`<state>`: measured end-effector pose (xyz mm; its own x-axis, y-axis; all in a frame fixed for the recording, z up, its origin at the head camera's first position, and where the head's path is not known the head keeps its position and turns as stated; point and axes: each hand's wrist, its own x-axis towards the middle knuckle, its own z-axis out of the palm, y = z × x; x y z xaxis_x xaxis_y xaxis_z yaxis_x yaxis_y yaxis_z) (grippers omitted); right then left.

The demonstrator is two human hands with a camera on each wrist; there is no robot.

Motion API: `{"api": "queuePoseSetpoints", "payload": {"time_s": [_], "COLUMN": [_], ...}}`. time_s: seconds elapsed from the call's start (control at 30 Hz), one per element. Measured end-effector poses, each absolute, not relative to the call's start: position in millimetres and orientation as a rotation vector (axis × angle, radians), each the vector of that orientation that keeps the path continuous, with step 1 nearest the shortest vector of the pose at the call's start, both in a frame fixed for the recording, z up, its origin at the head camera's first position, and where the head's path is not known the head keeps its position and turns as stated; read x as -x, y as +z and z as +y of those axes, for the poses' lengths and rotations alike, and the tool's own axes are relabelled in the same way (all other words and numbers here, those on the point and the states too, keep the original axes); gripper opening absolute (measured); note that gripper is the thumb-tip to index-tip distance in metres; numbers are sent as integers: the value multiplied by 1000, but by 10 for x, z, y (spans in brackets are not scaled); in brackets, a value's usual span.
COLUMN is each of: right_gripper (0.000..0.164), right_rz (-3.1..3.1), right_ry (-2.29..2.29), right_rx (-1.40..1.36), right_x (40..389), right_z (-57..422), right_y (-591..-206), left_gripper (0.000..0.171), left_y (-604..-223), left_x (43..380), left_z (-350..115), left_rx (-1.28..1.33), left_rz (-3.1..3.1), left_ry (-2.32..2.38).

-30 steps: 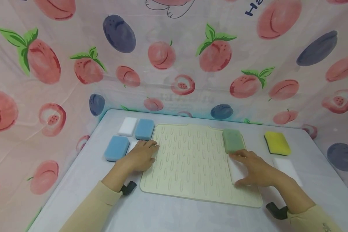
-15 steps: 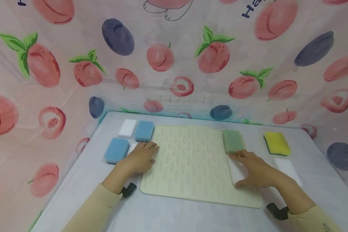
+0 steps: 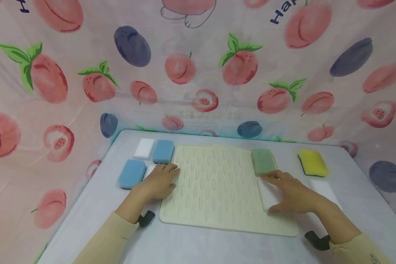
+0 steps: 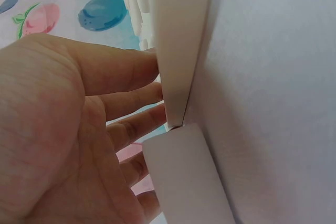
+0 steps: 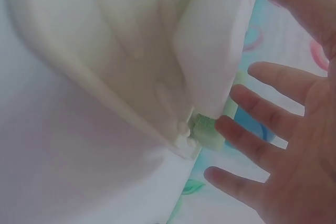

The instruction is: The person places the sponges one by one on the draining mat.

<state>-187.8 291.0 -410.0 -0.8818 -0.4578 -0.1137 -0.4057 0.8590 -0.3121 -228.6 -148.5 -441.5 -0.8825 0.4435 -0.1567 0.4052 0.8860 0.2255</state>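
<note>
A cream ridged mat [image 3: 214,187] lies flat on the table. At its left edge rests my left hand [image 3: 160,181], fingers extended, with the thumb and some fingertips at the mat's rim [image 4: 184,40] in the left wrist view. Partly beneath that hand is a white sponge block [image 4: 189,177], beside the mat. My right hand [image 3: 290,192] spreads over another white sponge block [image 3: 268,196] on the mat's right side; in the right wrist view its fingers are straight and apart. A green sponge [image 3: 263,162] sits just behind that block, at the mat's far right corner.
Left of the mat lie two blue sponges [image 3: 163,151] [image 3: 132,173] and a white block [image 3: 144,148]. Beyond the mat's right side are a yellow sponge [image 3: 312,162] and a white block [image 3: 325,190], partly behind the right forearm. A fruit-print curtain [image 3: 204,66] hangs behind the table.
The head view has tilted slightly, so the scene sits a little lower in it. Both hands, the mat and the sponges keep their places.
</note>
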Motion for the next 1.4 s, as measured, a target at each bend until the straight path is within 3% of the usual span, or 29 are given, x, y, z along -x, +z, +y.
{"api": "queuePoseSetpoints", "payload": {"time_s": [0.87, 1.4], "right_gripper": [89, 91], "right_rz": [2868, 2923], "right_ry": [-466, -418], "right_rx": [594, 567], "right_x": [1902, 2022], "right_z": [3128, 3400], "right_y": [-3964, -3943], "left_gripper": [55, 54], "left_y": [-4467, -4448], "left_x": [2290, 2287], "left_z": [-1502, -1518], "left_rx": [-676, -686], "left_rz": [2877, 2874], "left_ry": [266, 264]}}
